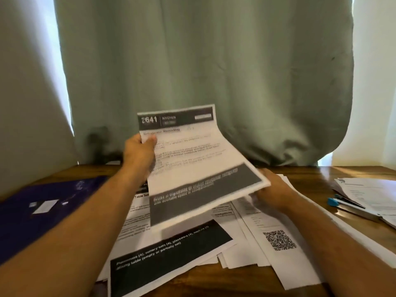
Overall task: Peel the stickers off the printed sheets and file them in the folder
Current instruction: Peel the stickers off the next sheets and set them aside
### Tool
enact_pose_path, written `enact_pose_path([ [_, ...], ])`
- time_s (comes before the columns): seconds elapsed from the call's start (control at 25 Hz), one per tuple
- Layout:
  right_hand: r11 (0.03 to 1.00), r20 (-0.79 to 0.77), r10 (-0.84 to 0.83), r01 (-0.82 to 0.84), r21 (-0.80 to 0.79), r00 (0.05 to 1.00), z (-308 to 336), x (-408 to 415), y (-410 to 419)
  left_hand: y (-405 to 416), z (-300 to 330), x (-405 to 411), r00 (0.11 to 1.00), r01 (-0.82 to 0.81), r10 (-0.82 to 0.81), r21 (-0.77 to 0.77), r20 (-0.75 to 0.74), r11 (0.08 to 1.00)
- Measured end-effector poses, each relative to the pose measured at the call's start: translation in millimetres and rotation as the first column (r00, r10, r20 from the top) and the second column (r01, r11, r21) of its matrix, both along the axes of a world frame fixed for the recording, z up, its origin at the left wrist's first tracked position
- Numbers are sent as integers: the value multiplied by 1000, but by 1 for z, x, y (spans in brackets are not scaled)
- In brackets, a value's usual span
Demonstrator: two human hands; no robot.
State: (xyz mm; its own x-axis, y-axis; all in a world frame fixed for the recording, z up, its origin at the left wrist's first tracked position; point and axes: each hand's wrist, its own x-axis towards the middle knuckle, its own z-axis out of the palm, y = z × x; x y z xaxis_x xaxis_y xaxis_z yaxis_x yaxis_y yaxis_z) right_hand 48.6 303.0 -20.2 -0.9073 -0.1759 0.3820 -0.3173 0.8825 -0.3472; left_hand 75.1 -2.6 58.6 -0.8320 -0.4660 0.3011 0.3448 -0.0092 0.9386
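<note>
A printed sheet (192,159) with a dark header reading "KITCHEN" and a dark band near its bottom is lifted above the table, blurred. My left hand (139,151) grips its upper left edge, thumb on the front. My right hand (272,189) holds its lower right corner from beneath. Under it lies a loose pile of printed sheets (171,251), one with a QR code (279,240). A dark blue folder (42,209) with a small white label lies shut on the table at the left. No sticker is plainly visible on the lifted sheet.
The wooden table (325,172) runs to a green curtain (203,71) at the back. At the right edge sit another stack of papers (370,194) and a blue-capped pen (342,202).
</note>
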Motion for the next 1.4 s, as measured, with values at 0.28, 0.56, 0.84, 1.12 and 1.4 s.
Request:
enact_pose_path([
  [0.28,980,-77,48,-61,-190,996,1,-3,-3,13,-80,-27,951,170,-165,2,263,985],
  [0.56,980,-57,126,-133,-147,990,15,18,-36,12,-85,-37,931,211,-204,11,302,977],
  [0.84,956,-391,168,-247,-161,905,64,37,-86,16,-81,-31,923,299,-281,-29,264,954],
  [1.12,996,-207,67,-54,71,976,40,35,-146,14,-79,-21,932,350,-343,-42,116,936],
  [1.4,987,83,132,-138,81,988,36,47,-146,-7,-68,-18,987,65,-100,-254,-127,965],
])
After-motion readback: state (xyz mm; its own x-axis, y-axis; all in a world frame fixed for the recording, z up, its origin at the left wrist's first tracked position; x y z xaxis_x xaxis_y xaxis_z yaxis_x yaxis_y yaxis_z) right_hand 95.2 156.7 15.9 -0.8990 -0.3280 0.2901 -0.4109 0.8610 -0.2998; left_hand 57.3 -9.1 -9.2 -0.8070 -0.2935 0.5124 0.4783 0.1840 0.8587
